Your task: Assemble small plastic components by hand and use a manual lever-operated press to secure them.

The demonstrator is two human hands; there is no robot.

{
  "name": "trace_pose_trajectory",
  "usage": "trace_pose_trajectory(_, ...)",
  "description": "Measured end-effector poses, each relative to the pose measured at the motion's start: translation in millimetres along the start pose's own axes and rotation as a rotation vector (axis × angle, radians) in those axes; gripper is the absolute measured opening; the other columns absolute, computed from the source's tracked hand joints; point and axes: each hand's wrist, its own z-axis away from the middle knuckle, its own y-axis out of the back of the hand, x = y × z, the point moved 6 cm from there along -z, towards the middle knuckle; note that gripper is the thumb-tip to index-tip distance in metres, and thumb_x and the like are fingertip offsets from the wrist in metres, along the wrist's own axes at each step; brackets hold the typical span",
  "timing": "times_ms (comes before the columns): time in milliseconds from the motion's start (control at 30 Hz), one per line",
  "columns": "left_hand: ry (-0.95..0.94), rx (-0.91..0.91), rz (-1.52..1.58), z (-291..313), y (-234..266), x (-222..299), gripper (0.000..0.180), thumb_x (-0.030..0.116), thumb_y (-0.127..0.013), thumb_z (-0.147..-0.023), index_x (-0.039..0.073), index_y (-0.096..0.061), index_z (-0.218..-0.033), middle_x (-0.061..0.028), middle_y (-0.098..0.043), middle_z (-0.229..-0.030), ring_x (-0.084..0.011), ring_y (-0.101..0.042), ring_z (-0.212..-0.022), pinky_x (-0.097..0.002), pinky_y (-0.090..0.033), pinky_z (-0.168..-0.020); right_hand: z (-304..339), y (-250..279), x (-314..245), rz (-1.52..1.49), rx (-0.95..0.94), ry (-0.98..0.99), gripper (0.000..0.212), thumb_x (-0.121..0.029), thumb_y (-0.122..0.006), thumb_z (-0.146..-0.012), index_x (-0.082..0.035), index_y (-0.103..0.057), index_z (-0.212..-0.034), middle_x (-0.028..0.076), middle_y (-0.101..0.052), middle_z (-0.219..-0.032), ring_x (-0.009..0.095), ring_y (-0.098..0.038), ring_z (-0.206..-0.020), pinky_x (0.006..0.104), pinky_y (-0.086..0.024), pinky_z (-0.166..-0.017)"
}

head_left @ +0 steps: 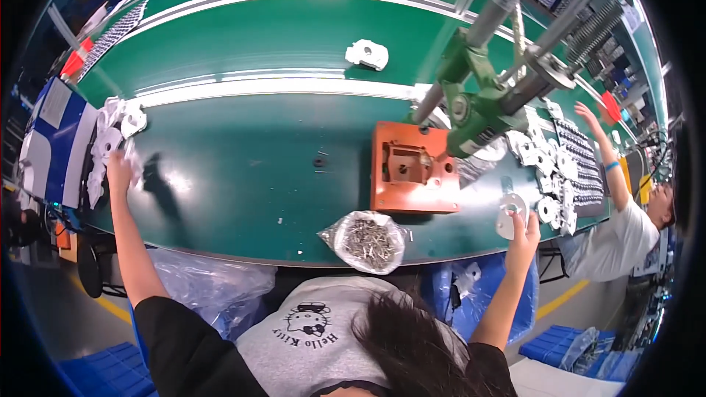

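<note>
White plate (pixel 504 227) pinched in the right hand (pixel 522 238), at the orange fixture's (pixel 413 197) 4 o'clock.
Long axis roughly 1-to-7 o'clock, holed face up; left hand (pixel 118 170), 9 o'clock, blurs beside white parts (pixel 109 140), grip unclear.

We log one readable print: dark lettering (pixel 305 337) on the wearer's grey shirt (pixel 323 356), upside down, curving beside a cartoon cat (pixel 307 318). Pale sheet (pixel 57 103) on the blue machine (pixel 71 148): too small for us to read. Press (pixel 474 114) bears a small label (pixel 487 134), likewise illegible.
</note>
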Motion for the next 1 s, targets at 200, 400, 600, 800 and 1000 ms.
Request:
trace_pose_trajectory(200, -0.33, -0.841, 1.119, 192.4, -110.9, 331.1, 0.028, 0.018, -0.056, -0.087, 0.004, -0.05, -0.11, -0.0059, -0.06, -0.097, -0.0168, -0.061, -0.086, -0.0326, -0.051, -0.074, 33.5, -105.5, -56.0, -0.723, -0.401, 0.016, 0.021, -0.008, -0.056, -0.087, 0.0, -0.053, -0.106, 0.01, -0.062, -0.096, 0.016, -0.06, -0.085, 0.0303, -0.05, -0.075)
trace_pose_trajectory(400, -0.177, -1.354, 1.481, 352.2, -165.1, 445.5, 0.025, 0.018, -0.059, -0.089, 0.003, -0.05, -0.106, -0.0078, -0.058, -0.108, -0.0148, -0.057, -0.1, -0.0311, -0.047, -0.086, 53.5, -176.4, -104.9, -0.571, -0.553, 0.162, 0.033, -0.012, -0.058, -0.088, 0.008, -0.055, -0.114, 0.01, -0.058, -0.107, 0.015, -0.057, -0.094, 0.0259, -0.045, -0.082)
trace_pose_trajectory(600, -0.106, -1.317, 1.619, 357.9, -175.7, 441.7, 0.028, 0.021, -0.061, -0.087, 0.003, -0.05, -0.106, -0.0076, -0.059, -0.108, -0.0161, -0.058, -0.099, -0.0316, -0.047, -0.087, 55.1, -177.1, -117.6, -0.367, -0.499, 0.179, 0.035, -0.01, -0.06, -0.082, 0.002, -0.058, -0.115, 0.001, -0.047, -0.083, 0.011, -0.043, -0.079, 0.0228, -0.036, -0.072)
trace_pose_trajectory(800, 0.008, -1.271, 1.576, 363.8, -183.0, 432.6, 0.023, 0.011, -0.051, -0.092, 0.003, -0.047, -0.113, -0.0055, -0.057, -0.106, -0.0114, -0.058, -0.095, -0.0274, -0.049, -0.082, 56.2, -192.7, -95.8, -0.365, -0.74, 0.166, 0.014, -0.01, -0.059, -0.084, 0.003, -0.055, -0.088, 0.003, -0.051, -0.083, 0.011, -0.045, -0.079, 0.0241, -0.038, -0.072)
trace_pose_trajectory(1000, 0.265, -1.24, 1.588, 374.0, -207.5, 418.4, 0.02, 0.011, -0.048, -0.094, 0.0, -0.042, -0.11, -0.009, -0.057, -0.109, -0.0118, -0.058, -0.095, -0.0282, -0.047, -0.082, 38.8, -179.1, -86.4, -0.334, -0.47, 0.165, 0.017, -0.009, -0.058, -0.086, 0.001, -0.053, -0.073, 0.0, -0.05, -0.066, 0.008, -0.043, -0.062, 0.0228, -0.036, -0.056)
